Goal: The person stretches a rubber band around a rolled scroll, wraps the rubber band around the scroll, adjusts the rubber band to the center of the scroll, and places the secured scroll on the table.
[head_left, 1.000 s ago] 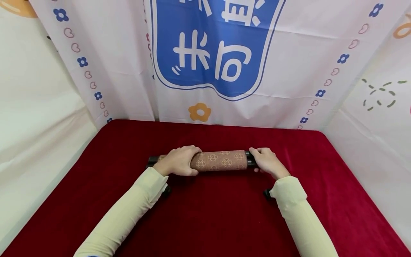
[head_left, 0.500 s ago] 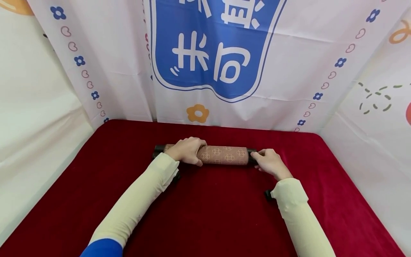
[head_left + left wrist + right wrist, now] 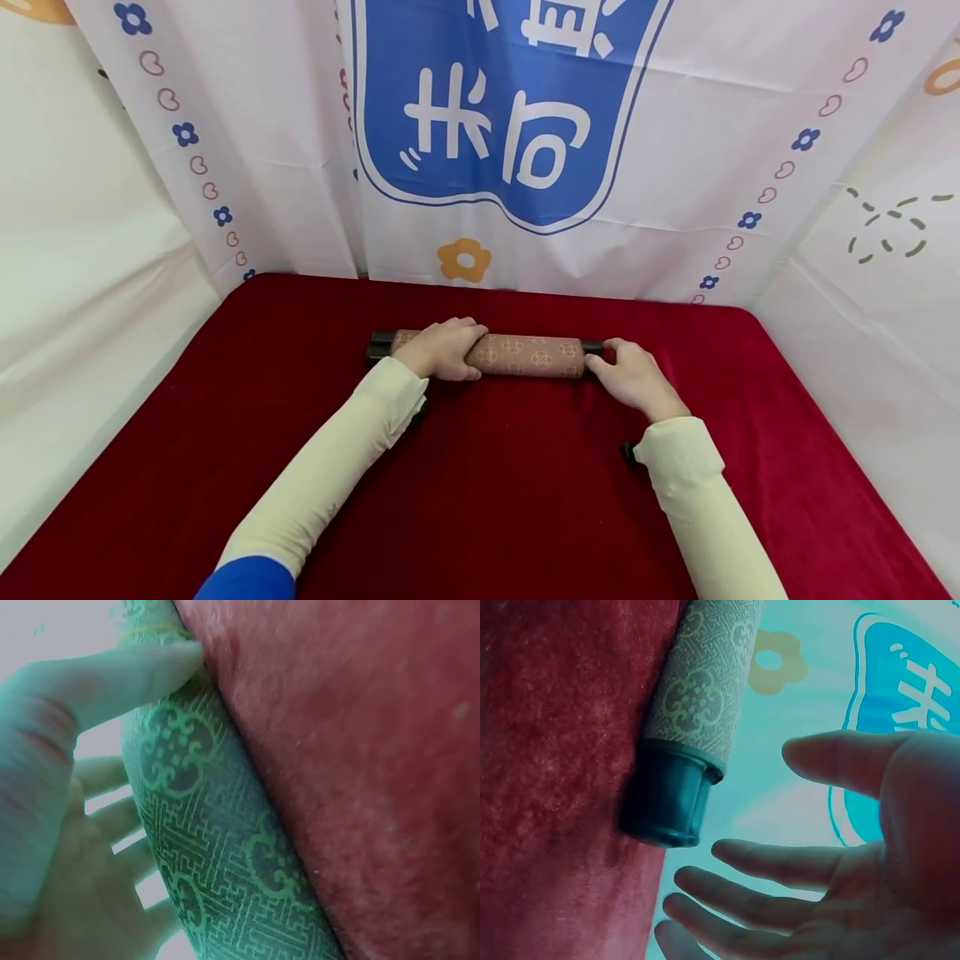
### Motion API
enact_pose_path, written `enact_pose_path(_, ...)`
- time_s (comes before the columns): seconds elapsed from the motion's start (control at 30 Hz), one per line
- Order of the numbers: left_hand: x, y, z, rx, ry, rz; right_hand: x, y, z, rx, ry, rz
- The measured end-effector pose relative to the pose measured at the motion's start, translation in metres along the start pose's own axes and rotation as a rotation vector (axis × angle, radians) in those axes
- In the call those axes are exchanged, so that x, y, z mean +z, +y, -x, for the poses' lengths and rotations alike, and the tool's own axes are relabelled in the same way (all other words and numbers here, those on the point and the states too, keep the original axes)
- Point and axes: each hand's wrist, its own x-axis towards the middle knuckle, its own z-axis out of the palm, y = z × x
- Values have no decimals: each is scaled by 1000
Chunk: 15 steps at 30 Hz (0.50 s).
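Observation:
A rolled hanging scroll [image 3: 528, 357] with brown patterned cloth and dark end knobs lies crosswise on the red cloth, toward its far side. Over the scroll's left half, my left hand [image 3: 442, 350] grips the roll, thumb on the near side and fingers over the far side. The left wrist view shows the thumb [image 3: 112, 679] laid across the patterned roll [image 3: 202, 772]. At the right end, my right hand [image 3: 637, 379] is beside the dark knob [image 3: 667, 799]. Its fingers are spread and stand apart from the scroll in the right wrist view, holding nothing.
Red velvet cloth [image 3: 517, 492] covers the table. A white printed curtain with a blue emblem [image 3: 502, 125] hangs right behind the table's far edge. Pale curtains [image 3: 90, 208] close in the left and right sides.
The scroll has shifted away from me and a little to the right, with my left hand on it. My right hand has let go of the end knobs and spread its fingers.

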Motion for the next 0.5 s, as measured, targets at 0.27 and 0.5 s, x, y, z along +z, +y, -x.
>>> enact_pose_path(0.27,4,3,35,-8,151,-57,2,-10,6,-41,19,97)
enact_pose_path(0.5,6,0,68,-75,231,-11,1,-6,15,-51,51,188)
